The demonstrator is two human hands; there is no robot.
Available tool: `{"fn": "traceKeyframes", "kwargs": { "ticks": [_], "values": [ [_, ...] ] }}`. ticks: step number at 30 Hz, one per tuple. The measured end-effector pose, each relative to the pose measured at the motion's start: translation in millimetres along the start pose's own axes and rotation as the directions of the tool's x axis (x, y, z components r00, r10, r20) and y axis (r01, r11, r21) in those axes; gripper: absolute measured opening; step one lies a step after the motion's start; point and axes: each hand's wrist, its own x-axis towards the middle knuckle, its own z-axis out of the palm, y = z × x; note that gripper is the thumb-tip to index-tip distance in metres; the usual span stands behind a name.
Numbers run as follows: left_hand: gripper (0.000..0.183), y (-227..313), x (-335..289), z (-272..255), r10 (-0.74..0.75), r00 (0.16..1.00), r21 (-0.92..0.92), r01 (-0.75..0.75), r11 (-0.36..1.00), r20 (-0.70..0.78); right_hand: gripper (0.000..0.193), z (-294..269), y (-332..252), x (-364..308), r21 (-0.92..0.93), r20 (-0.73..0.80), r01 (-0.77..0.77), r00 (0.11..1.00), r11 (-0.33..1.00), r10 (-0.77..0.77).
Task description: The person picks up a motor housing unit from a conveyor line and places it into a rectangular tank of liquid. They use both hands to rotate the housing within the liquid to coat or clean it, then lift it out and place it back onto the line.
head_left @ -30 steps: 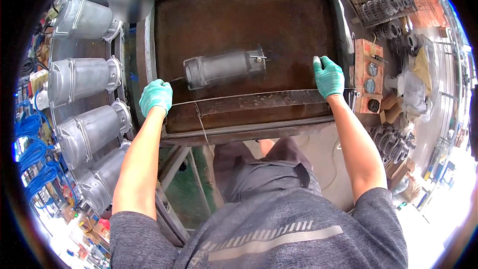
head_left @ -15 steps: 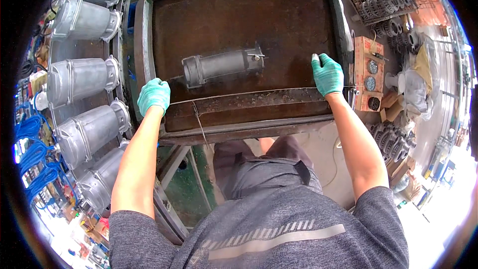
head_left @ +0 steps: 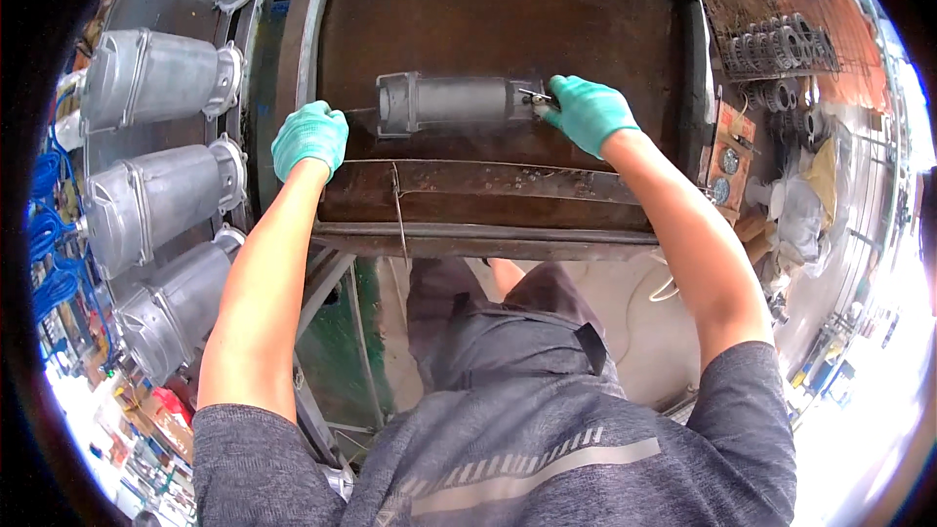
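A grey cylindrical metal housing lies on its side in the dark brown tray, with a wider collar at its left end and small bright metal fittings at its right end. My right hand, in a green glove, has its thumb and fingers closed around that right end. Part of the end is hidden behind the fingers. My left hand, also gloved in green, is closed at the tray's left rim. A thin dark rod runs from this fist toward the housing's left end; whether it joins the housing is unclear.
Several similar grey housings line a rack on the left. A metal strip crosses the tray's near side, with a thin wire hanging over it. To the right are a box of small parts and a wire basket of metal rings.
My right hand has moved from the tray's right side leftward onto the housing's right end. The housing now lies straighter across the tray. My left hand stays closed at the left rim.
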Motion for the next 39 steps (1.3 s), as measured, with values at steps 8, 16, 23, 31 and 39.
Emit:
{"fn": "traceKeyframes", "kwargs": {
  "ticks": [8,16,23,31,39],
  "values": [
    [0.035,-6.0,5.3,6.3,0.016,1.0,-0.023,-0.017,1.0,-0.021,0.023,1.0,-5.0,47.1,-0.113,0.135,0.117,0.986,0.987,-0.101],
    [0.033,-9.5,7.2,11.1,0.029,0.998,-0.045,-0.031,0.999,-0.049,0.031,-7.3,17.8,86.1,-0.029,0.042,0.15,0.988,0.988,-0.149],
    [0.036,-6.8,8.6,7.9,0.006,1.0,-0.016,-0.007,1.0,-0.007,0.033,-13.2,22.4,101.1,-0.091,0.114,0.089,0.99,0.992,-0.079],
    [0.032,-8.9,6.0,8.6,0.019,0.999,-0.029,-0.02,0.999,-0.041,0.029,-32.8,17.8,103.0,-0.178,0.07,0.243,0.97,0.953,-0.234],
    [0.036,-8.9,10.8,10.3,0.004,1.0,-0.034,-0.004,0.999,-0.007,0.042,-24.6,35.4,121.1,-0.009,0.014,0.145,0.989,0.989,-0.145]
  ]
}}
